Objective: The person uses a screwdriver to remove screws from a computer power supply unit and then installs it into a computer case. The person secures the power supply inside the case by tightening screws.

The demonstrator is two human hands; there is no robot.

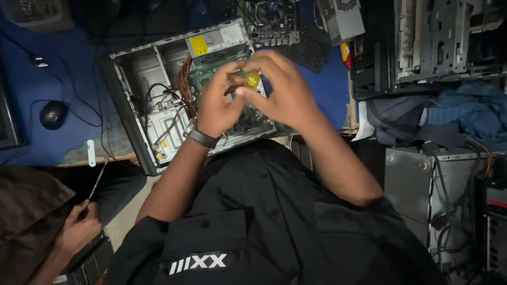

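My left hand (pixel 216 103), with a dark watch on its wrist, and my right hand (pixel 282 87) are raised together over an open desktop computer case (pixel 153 111). Both sets of fingers close around a small tool with a yellow end (pixel 253 79), which looks like a screwdriver handle; the rest of it is hidden by the fingers. The case lies on its side on a blue-covered table (pixel 58 74), with a grey power supply (pixel 219 39), bundled wires (pixel 182 84) and a green board partly visible under my hands.
A black mouse (pixel 53 114) with its cable lies left of the case. Another person's hand (pixel 79 227) at lower left holds a thin screwdriver. Metal computer chassis (pixel 433 42) stack at right, a keyboard (pixel 311 47) and boards lie at top, another case (pixel 438 184) stands lower right.
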